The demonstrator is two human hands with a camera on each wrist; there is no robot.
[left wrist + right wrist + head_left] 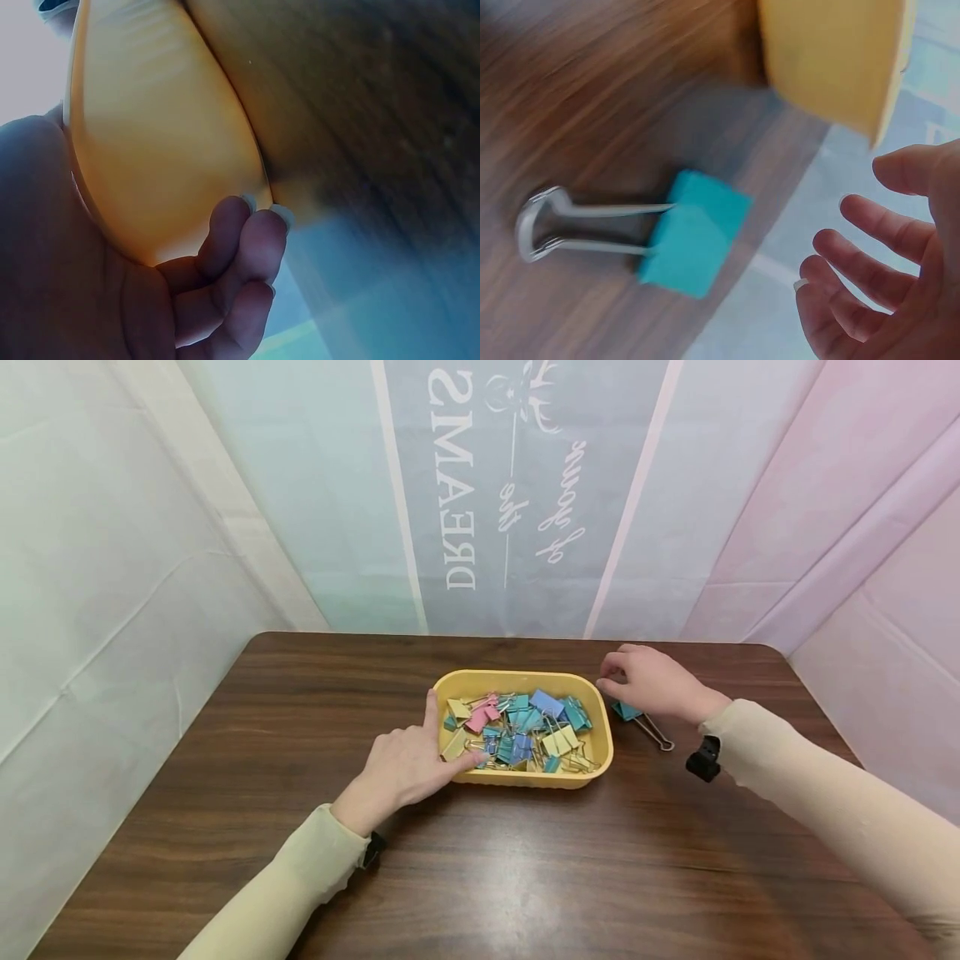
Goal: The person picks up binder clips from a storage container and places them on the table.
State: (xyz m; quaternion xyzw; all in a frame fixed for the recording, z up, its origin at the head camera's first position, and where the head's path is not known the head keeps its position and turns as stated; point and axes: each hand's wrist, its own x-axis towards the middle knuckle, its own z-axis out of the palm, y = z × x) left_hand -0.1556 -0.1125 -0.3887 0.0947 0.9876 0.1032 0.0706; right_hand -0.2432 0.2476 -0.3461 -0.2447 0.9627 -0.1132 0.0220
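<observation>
A yellow plastic box stands on the table, filled with small binder clips in teal, blue, pink and yellow. My left hand grips its left end, thumb over the front rim and index finger along the side. In the left wrist view, the other fingers curl against the outer wall. My right hand hovers just past the box's right end, its fingers loosely bent with nothing between them. Below it lies a larger teal binder clip with silver handles, apart from the box and untouched.
The dark wooden table spreads around the box. Behind its back edge hangs a printed cloth with lettering, and pale cloth walls stand at the sides.
</observation>
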